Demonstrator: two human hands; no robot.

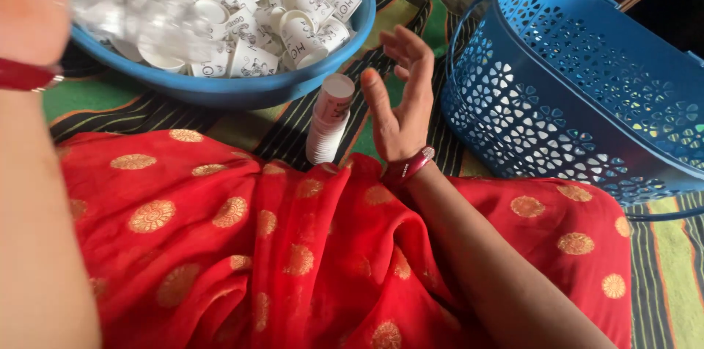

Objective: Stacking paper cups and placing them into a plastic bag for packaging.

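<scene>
Cups [328, 120] stacked beside right hand [400, 103] (empty).

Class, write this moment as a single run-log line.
right hand: open, empty, beside cup stack | left hand: blurred, over blue tub of loose cups | blue basket: right, tilted

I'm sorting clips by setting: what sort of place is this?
Probably a home or small workshop floor used for hand work. A striped woven mat covers the ground, with a blue tub of loose paper cups and a blue perforated basket on it.
</scene>
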